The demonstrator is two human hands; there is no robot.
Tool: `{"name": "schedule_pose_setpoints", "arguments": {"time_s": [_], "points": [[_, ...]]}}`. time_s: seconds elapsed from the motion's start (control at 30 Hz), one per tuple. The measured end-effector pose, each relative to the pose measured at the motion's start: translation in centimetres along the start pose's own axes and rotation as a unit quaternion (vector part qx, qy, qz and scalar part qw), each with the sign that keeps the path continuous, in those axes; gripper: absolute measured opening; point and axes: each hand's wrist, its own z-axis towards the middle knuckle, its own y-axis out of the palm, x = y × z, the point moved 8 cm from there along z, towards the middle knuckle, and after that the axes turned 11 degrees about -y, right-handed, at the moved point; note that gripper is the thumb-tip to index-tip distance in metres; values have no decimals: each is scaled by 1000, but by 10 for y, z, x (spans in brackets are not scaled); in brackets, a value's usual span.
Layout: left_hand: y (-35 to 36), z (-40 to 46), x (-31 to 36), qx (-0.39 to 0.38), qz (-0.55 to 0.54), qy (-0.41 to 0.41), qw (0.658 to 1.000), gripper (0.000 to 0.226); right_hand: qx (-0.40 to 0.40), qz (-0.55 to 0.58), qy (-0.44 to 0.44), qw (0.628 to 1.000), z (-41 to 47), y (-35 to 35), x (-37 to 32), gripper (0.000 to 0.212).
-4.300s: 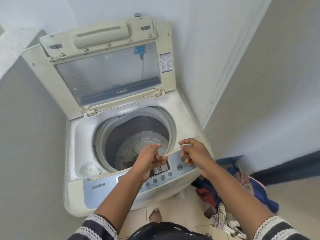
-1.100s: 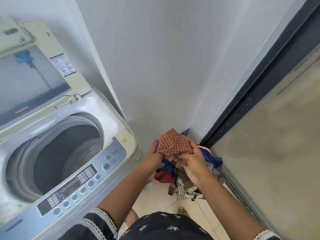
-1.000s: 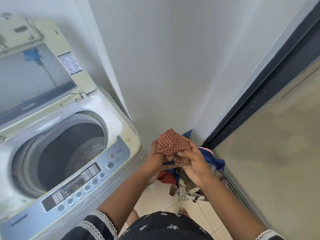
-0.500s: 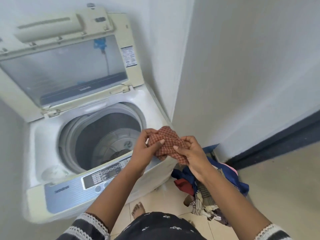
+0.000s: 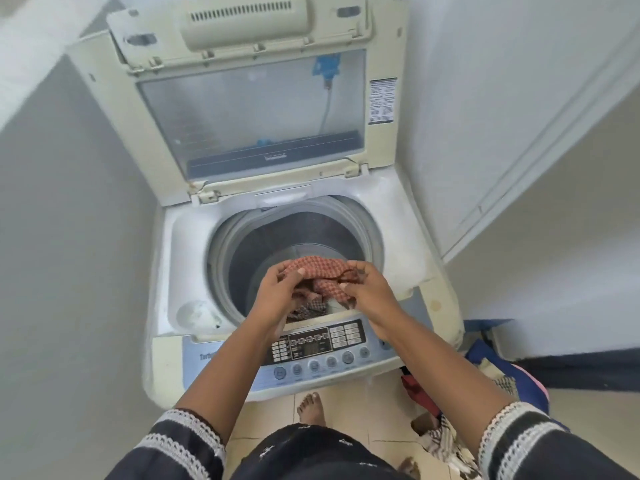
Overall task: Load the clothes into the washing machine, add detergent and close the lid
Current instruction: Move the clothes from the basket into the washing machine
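A cream top-loading washing machine (image 5: 173, 258) stands in front of me with its lid (image 5: 249, 109) tipped up against the wall. Over the front of the round drum opening (image 5: 277, 244) I hold a red checked cloth (image 5: 318, 268). My left hand (image 5: 277, 292) grips its left end and my right hand (image 5: 367, 289) grips its right end. The cloth hangs partly down into the drum. Another dark patterned piece shows just below it inside the drum. No detergent is in view.
A pile of clothes (image 5: 498, 379) lies on the tiled floor to the right of the machine. The control panel (image 5: 318, 344) runs along the machine's front edge under my wrists. Grey walls close in on the left and right. My bare foot (image 5: 310, 407) is by the machine's base.
I picked the red checked cloth from the floor pile with both hands and carried it left, from beside the machine to over the drum opening. The view turned back to the machine.
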Motion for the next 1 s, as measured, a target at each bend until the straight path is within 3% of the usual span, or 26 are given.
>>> {"name": "schedule_pose_setpoints", "arguments": {"time_s": [0.1,0.23,0.37,0.7,1.0], "points": [[-16,3,3,7,1,-16,1000,36,-13,35,42,998,5,12,4,43],[-19,0,3,4,-13,-21,1000,25,-1,36,52,998,2,5,2,48],[0,-9,0,-17,-15,-23,999,22,6,40,21,999,-10,-14,-9,36],[137,-67,-28,-180,68,1,981,30,99,58,-22,993,-59,-136,-6,21],[258,-107,-141,-270,238,-60,931,29,226,67,53,970,-127,-288,80,19]]}}
